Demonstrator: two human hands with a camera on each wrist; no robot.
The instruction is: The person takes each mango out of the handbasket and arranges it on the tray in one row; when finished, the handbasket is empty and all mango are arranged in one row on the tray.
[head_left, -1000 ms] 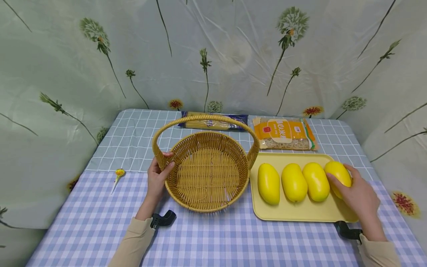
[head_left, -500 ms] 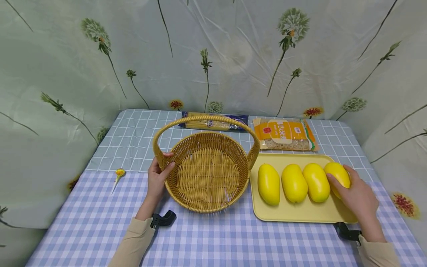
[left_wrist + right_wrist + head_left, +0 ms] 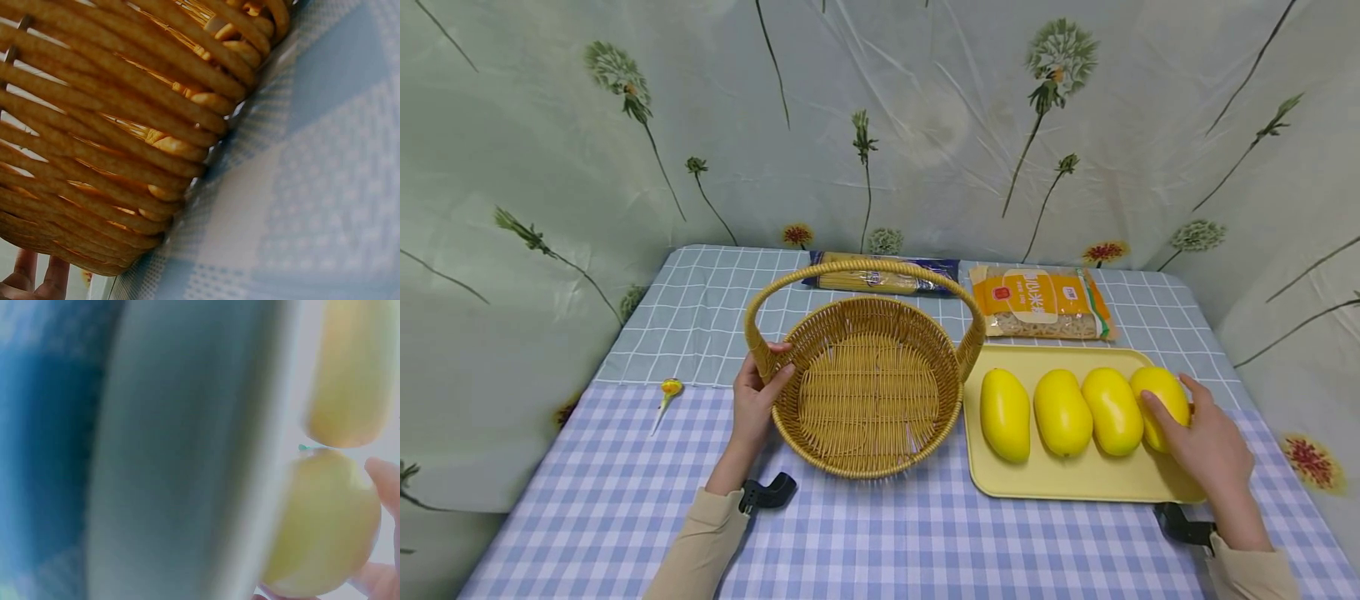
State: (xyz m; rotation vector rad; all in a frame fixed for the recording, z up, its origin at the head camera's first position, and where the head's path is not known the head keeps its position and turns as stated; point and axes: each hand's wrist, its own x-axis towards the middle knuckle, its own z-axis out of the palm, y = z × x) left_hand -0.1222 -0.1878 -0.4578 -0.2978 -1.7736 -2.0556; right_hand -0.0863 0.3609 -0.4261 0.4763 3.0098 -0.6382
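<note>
My left hand (image 3: 754, 404) grips the left side of a round wicker basket (image 3: 868, 400), thumb over the rim beside the foot of its arched handle. Two of its fingers (image 3: 55, 275) show past the weave in the left wrist view. On a yellow tray (image 3: 1075, 483) several yellow mangoes lie side by side. My right hand (image 3: 1213, 442) is around the rightmost mango (image 3: 1159, 396), thumb on its near left and fingers on the far right side. In the right wrist view that mango (image 3: 325, 525) sits between the thumb (image 3: 386, 481) and fingers, with another mango (image 3: 353, 375) beside it.
Behind the basket lies a pack of spaghetti (image 3: 880, 279). An orange bag of pasta (image 3: 1043, 302) stands close behind the tray. A small yellow-topped pointed item (image 3: 667, 396) lies at the left on the checked cloth (image 3: 865, 550). A flowered curtain (image 3: 940, 125) hangs behind.
The right hand shifts slightly at the rightmost mango, and its fingers now look a little wider apart. The left hand and the basket stay in place.
</note>
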